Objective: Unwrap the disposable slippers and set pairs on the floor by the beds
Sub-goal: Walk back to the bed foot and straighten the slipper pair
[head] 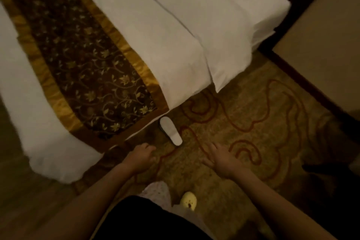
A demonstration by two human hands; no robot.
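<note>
**One slipper down, its partner nowhere in view**

One white slipper [171, 130] lies on the patterned carpet [263, 119], tucked just beside the edge of the bed [175, 35], right where the brown-and-gold runner [81, 60] hangs over. It sits at a slant to the bed edge, sole flat on the floor.

Both hands hover low over the carpet, near the slipper but not touching it. The left hand [143, 155] is the closer one, its fingers loosely curled with nothing showing in them. The right hand [222, 159] is spread wide, fingers [215, 149] straight, palm down, carrying nothing. The person's own foot in a yellow shoe [188, 201] stands at the bottom of the view.

By my read the pair is half made, and the job in hand is getting the second slipper beside this one. Doing it well means laying the mate parallel and close, toes pointing the same way, and perhaps squaring this one up first so the pair sits tidy along the bed.

As for containers, there is little to report. No wrapper, packet or bag shows anywhere in this dim, blurred view, and no second slipper either.
</note>
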